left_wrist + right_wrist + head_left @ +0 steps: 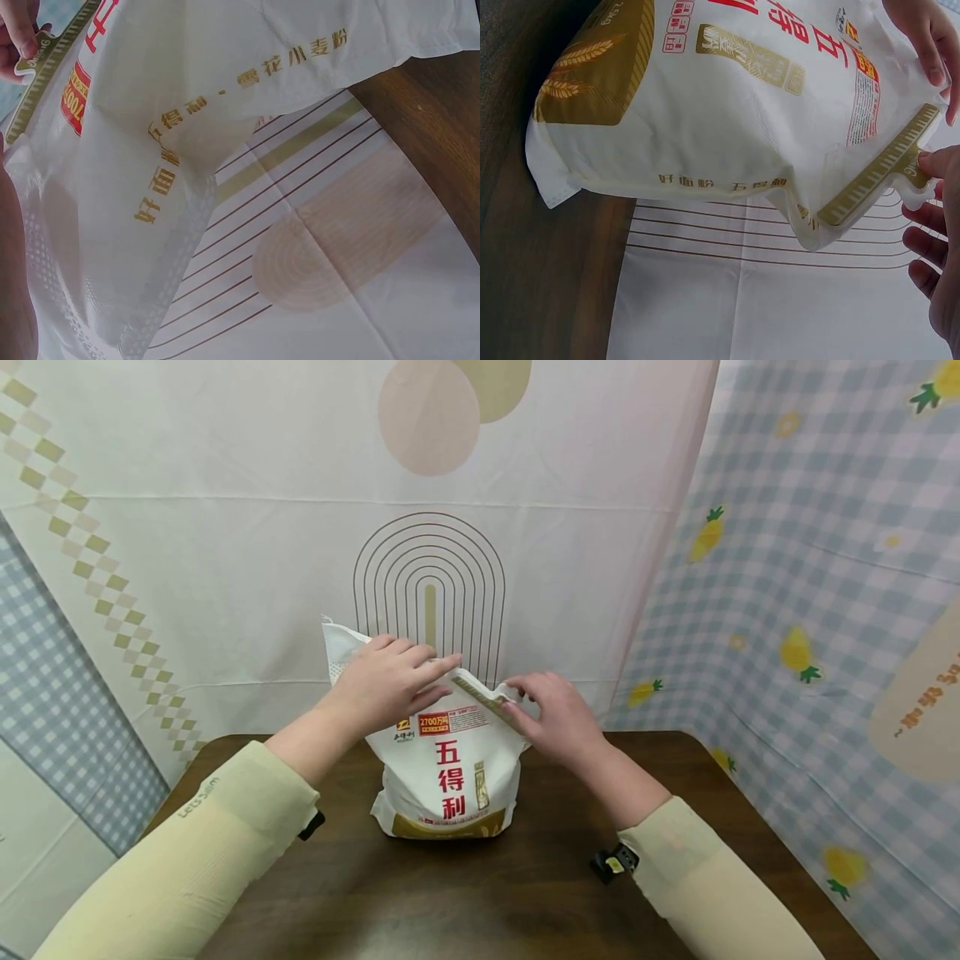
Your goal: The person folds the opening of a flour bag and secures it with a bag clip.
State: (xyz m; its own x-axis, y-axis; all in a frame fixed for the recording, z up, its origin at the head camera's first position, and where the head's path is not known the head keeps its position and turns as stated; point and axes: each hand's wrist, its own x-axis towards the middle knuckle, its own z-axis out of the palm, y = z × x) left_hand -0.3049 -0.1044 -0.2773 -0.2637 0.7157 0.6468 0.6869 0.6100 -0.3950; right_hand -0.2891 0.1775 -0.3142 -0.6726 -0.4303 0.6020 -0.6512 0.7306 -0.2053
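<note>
A white flour bag (423, 777) with red and gold print stands upright on the table. Across its top lies a gold-and-white bag clip (480, 693), slanting down to the right. My left hand (393, 681) grips the bag's top edge at the left, fingers over it and thumb at the front. With thumb and fingers my right hand (558, 714) pinches the clip's tab. The right wrist view shows the clip (881, 169) along the bag's mouth, thumb on the tab. In the left wrist view, the bag's loose corner (154, 247) hangs beside the left hand, mostly hidden there.
A dark brown wooden table (420, 902) bears the bag. Close behind it hangs a pale patterned cloth (262, 585), with a blue checked cloth (765, 635) along the right side.
</note>
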